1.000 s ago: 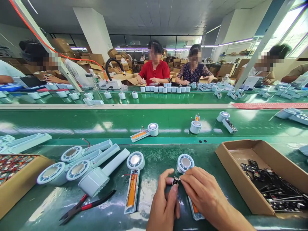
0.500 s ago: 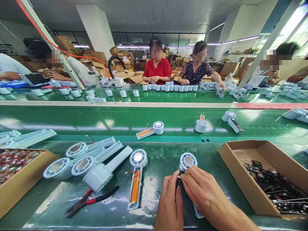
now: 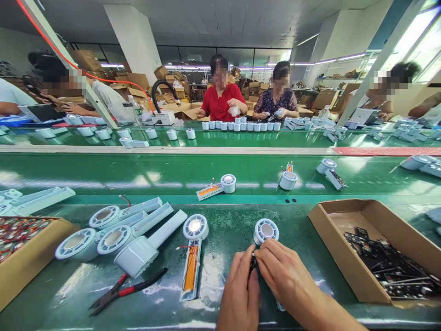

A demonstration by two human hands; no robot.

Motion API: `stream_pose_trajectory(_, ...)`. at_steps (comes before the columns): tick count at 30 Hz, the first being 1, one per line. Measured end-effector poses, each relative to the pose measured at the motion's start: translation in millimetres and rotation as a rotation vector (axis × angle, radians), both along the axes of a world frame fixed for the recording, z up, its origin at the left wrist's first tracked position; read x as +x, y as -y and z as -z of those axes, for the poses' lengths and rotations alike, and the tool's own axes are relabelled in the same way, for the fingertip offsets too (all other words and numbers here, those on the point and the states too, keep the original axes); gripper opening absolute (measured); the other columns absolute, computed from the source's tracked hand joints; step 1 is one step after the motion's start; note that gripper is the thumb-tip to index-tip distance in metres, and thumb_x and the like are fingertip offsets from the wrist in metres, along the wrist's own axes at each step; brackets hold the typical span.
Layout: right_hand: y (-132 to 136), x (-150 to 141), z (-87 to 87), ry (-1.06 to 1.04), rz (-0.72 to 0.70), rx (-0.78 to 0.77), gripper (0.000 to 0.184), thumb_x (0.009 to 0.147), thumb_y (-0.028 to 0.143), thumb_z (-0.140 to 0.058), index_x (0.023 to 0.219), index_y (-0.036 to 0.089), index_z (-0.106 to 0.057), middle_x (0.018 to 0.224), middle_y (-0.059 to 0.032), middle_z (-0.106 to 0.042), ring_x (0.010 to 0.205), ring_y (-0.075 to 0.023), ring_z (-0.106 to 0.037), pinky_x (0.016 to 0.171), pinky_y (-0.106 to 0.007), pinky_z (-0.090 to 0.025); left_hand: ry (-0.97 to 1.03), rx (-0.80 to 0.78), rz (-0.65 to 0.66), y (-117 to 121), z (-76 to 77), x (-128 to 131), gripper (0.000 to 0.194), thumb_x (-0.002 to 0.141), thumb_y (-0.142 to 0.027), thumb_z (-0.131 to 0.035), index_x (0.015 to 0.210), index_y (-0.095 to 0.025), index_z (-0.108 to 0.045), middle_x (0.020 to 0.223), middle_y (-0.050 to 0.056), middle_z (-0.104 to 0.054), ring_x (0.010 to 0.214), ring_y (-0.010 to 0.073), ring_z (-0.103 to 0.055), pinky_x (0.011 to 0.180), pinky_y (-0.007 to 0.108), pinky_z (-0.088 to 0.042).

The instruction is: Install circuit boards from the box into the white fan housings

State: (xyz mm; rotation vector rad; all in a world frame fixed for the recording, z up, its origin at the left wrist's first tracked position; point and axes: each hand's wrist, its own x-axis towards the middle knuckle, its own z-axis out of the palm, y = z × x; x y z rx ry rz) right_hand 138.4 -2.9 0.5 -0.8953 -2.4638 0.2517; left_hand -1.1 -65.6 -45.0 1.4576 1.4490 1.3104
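Between the fingers of my left hand (image 3: 239,292) is a small black circuit board (image 3: 252,262), mostly covered. My right hand (image 3: 287,273) is closed in a pinch at the board's upper end, where a tiny white connector (image 3: 254,253) shows. Beneath both hands lies a light-blue handheld fan (image 3: 266,231), its round head beyond my fingers and its handle largely hidden. To the left is another fan (image 3: 195,227), with an orange battery (image 3: 191,271) and thin wires in its open handle.
Red-handled cutting pliers (image 3: 127,289) lie at the front left, below several fan housings (image 3: 113,236). One cardboard box (image 3: 347,271) holds black circuit boards; another box (image 3: 37,257) holds wired parts. Fans sit on the green belt (image 3: 172,168). Co-workers (image 3: 223,99) sit across.
My hands keep nearly the same pinch on the circuit board. The view has shifted slightly. Across the belt, one co-worker's arm has drawn back with a fan part; another's hands have moved apart.
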Motion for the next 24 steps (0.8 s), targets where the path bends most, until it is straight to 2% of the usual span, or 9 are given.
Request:
stream_pose_trajectory(3, -3.6, 17.4, -16.8, -0.155, 0.025, -0.204, 0.025, 0.105, 0.017, -0.042, 0.098, 0.019, -0.066, 0.093, -0.0053, -0.065, 0.083, -0.0175, -0.062, 0.075, -0.028, -0.051, 0.166, -0.188, -0.009, -3.3, -7.1, -2.9, 0.044, 0.098, -0.041, -0.049, 0.136, -0.021, -0.062, 0.090, 0.009, -0.073, 0.072, 0.0209, -0.068, 0.067, 0.032, -0.054)
stream_pose_trajectory(4, -3.8, 26.9, -22.1, -0.209, 0.045, -0.262, 0.022, 0.105, 0.017, -0.045, 0.105, 0.021, -0.067, 0.100, -0.0049, -0.065, 0.090, -0.0170, -0.063, 0.081, -0.028, -0.051, 0.227, -0.259, 0.010, -4.4, -9.5, -4.0, 0.048, 0.098, -0.043, -0.049, 0.138, -0.020, -0.059, 0.075, 0.005, -0.070, 0.056, 0.0168, -0.061, 0.056, 0.028, -0.049)
stream_pose_trajectory(6, -0.2, 47.3, -27.7, -0.252, 0.072, -0.319, 0.022, 0.104, 0.017, -0.048, 0.113, 0.025, -0.066, 0.103, -0.0035, -0.065, 0.095, -0.0162, -0.064, 0.085, -0.027, -0.051, 0.315, -0.364, 0.049, -6.6, -13.9, -6.0, 0.054, 0.097, -0.047, -0.050, 0.142, -0.018, -0.052, 0.059, -0.002, -0.063, 0.041, 0.0109, -0.047, 0.045, 0.022, -0.038)
stream_pose_trajectory(10, 19.0, 70.7, -13.5, -0.126, 0.026, -0.385, 0.024, 0.104, 0.017, -0.047, 0.109, 0.028, -0.067, 0.094, -0.0019, -0.063, 0.083, -0.0149, -0.064, 0.076, -0.026, -0.051, 0.358, -0.393, 0.048, -9.2, -20.0, -6.8, 0.061, 0.093, -0.050, -0.054, 0.142, -0.014, -0.051, 0.058, -0.002, -0.065, 0.040, 0.0084, -0.046, 0.045, 0.020, -0.036)
stream_pose_trajectory(14, 29.5, 61.1, 3.8, -0.127, 0.094, -0.259, 0.027, 0.103, 0.016, -0.043, 0.117, 0.025, -0.064, 0.095, -0.0045, -0.061, 0.078, -0.0159, -0.063, 0.070, -0.026, -0.052, 0.373, -0.379, 0.023, -9.7, -21.4, -5.0, 0.061, 0.092, -0.051, -0.057, 0.141, -0.014, -0.052, 0.058, -0.002, -0.066, 0.041, 0.0080, -0.047, 0.046, 0.019, -0.038)
stream_pose_trajectory(17, 24.8, 49.0, 3.9, -0.079, 0.109, -0.121, 0.029, 0.101, 0.015, -0.042, 0.119, 0.023, -0.064, 0.093, -0.0050, -0.058, 0.067, -0.0150, -0.057, 0.060, -0.025, -0.049, 0.393, -0.379, 0.018, -9.7, -20.8, -4.6, 0.062, 0.091, -0.050, -0.060, 0.141, -0.014, -0.053, 0.058, -0.002, -0.066, 0.041, 0.0080, -0.048, 0.046, 0.019, -0.038)
stream_pose_trajectory(20, 16.7, 42.2, 2.1, -0.055, 0.049, -0.024, 0.031, 0.100, 0.011, -0.042, 0.114, 0.023, -0.067, 0.091, -0.0047, -0.057, 0.066, -0.0146, -0.053, 0.057, -0.024, -0.045, 0.391, -0.362, 0.018, -10.1, -20.0, -4.9, 0.062, 0.090, -0.050, -0.061, 0.139, -0.013, -0.054, 0.059, -0.002, -0.066, 0.040, 0.0082, -0.048, 0.045, 0.019, -0.037)
stream_pose_trajectory(22, 11.9, 41.1, 4.3, -0.118, -0.001, -0.010, 0.029, 0.101, 0.013, -0.043, 0.110, 0.023, -0.069, 0.093, -0.0051, -0.059, 0.068, -0.0142, -0.054, 0.060, -0.024, -0.046, 0.385, -0.350, 0.025, -10.6, -19.4, -5.2, 0.061, 0.091, -0.050, -0.060, 0.139, -0.012, -0.054, 0.059, -0.001, -0.066, 0.040, 0.0081, -0.047, 0.044, 0.019, -0.036)
stream_pose_trajectory(24, 7.9, 41.4, 8.9, -0.237, -0.030, -0.069, 0.026, 0.103, 0.018, -0.046, 0.106, 0.023, -0.071, 0.098, -0.0058, -0.061, 0.071, -0.0129, -0.058, 0.063, -0.023, -0.048, 0.394, -0.350, 0.027, -11.3, -18.4, -5.7, 0.062, 0.091, -0.050, -0.059, 0.140, -0.011, -0.053, 0.058, -0.001, -0.066, 0.039, 0.0080, -0.046, 0.044, 0.020, -0.036)
